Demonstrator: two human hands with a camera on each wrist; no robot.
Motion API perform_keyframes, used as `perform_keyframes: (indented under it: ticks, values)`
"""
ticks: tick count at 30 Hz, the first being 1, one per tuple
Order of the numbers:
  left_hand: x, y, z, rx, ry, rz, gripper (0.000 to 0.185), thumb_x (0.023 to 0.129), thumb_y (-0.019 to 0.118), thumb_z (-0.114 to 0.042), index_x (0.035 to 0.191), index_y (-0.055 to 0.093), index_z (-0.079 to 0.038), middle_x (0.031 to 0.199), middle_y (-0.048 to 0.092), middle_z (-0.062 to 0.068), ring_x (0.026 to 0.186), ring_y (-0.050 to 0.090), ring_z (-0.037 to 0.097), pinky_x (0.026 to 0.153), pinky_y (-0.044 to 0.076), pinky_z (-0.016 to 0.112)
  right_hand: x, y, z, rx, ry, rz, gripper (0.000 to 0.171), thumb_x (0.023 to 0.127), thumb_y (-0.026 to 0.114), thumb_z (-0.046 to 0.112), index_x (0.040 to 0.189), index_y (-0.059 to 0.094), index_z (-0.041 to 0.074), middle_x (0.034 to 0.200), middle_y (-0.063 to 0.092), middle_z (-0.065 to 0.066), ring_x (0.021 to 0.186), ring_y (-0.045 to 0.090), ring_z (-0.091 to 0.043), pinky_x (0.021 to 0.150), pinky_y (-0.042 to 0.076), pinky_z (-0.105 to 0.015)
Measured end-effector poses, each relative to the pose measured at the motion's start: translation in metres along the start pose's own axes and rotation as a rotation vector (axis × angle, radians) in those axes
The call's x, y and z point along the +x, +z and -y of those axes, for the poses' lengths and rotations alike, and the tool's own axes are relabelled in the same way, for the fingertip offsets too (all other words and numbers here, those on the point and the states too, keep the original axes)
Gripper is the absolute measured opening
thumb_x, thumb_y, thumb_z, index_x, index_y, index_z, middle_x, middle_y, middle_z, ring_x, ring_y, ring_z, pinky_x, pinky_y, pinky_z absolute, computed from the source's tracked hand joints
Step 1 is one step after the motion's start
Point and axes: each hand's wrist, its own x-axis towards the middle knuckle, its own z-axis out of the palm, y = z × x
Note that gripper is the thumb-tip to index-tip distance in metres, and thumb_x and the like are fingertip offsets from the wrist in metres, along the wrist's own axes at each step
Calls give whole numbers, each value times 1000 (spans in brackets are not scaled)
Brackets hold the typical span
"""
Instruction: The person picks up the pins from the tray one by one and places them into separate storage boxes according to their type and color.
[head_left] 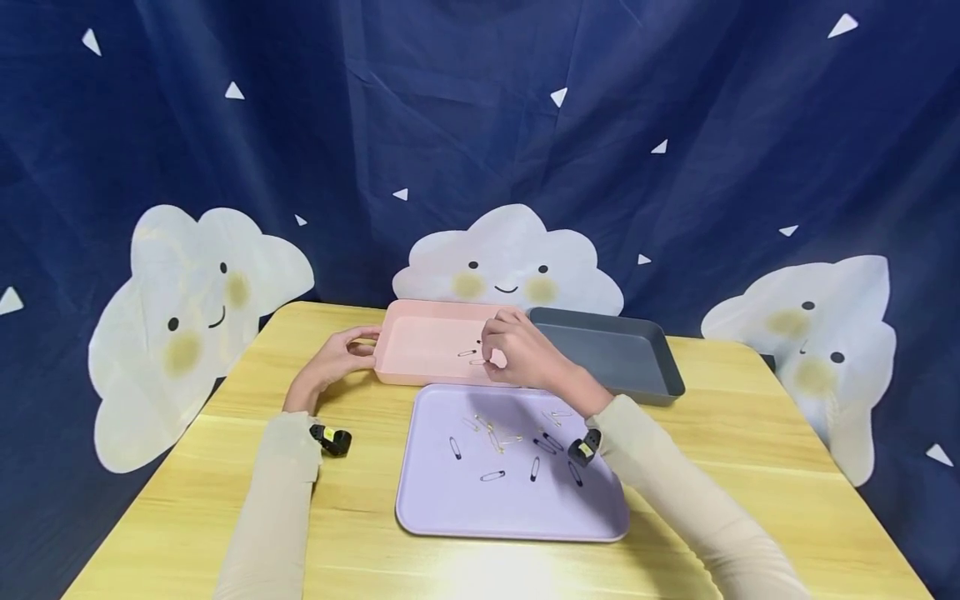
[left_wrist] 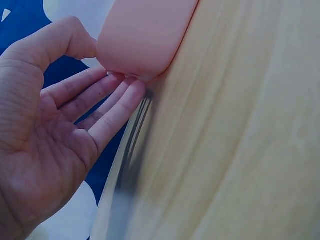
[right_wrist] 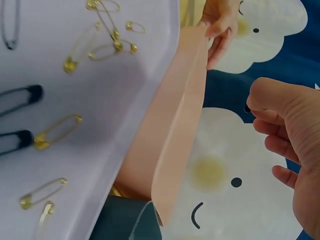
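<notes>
My left hand (head_left: 339,360) grips the left end of the pink tray (head_left: 420,337); in the left wrist view its thumb lies at the upper edge and the fingers reach under the tray. Over the pink tray's right part, my right hand (head_left: 519,346) has thumb and index finger pinched together. A small dark end of a safety pin (right_wrist: 247,108) shows at those fingertips in the right wrist view; the rest is hidden. Below the hand, safety pins (head_left: 467,353) lie in the pink tray. Several black safety pins (head_left: 535,468) and gold safety pins (head_left: 512,439) are spread on the lilac tray (head_left: 450,508).
A dark grey tray (head_left: 600,354) stands to the right of the pink one, behind the lilac tray. All three rest on a wooden table (head_left: 360,508). A blue curtain (head_left: 480,150) with clouds hangs behind the table's far edge.
</notes>
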Motion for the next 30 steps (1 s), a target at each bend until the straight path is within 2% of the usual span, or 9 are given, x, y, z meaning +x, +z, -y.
perform_keyframes:
  ticks: [4,8,18,25,30]
  values:
    - [-1,0,-3,15,2,1,64,88,66,6,148,45,7,147,50,31,127,59,42,87,52,14,10,0,-6,-15,21,-15,9,76,78,6,75,72,13,89,67,0,87,51,-20,86,44,-40]
    - [0,0,-4,14,-10,5,64,88,66,6,148,46,6,147,51,31,131,54,48,87,50,12,20,3,-13,-32,48,-9,8,77,77,7,76,72,13,90,67,-1,87,49,-21,84,43,-41]
    - [-1,-1,-4,25,-17,0,64,87,66,6,148,46,7,147,51,31,135,52,47,88,48,11,34,17,-26,-63,102,63,7,78,76,8,75,71,13,89,65,-1,87,50,-22,81,42,-39]
    - [1,-2,-5,34,-27,-11,67,85,67,5,148,46,6,146,52,31,133,54,46,88,46,10,44,24,-31,-65,121,75,6,78,75,9,75,71,12,90,67,-2,86,50,-23,79,42,-38]
    - [1,-2,-5,28,-36,-2,67,85,67,4,149,45,6,148,51,30,134,53,46,88,46,10,50,32,-32,-57,153,113,6,78,75,8,75,71,12,91,67,-2,87,51,-23,82,43,-40]
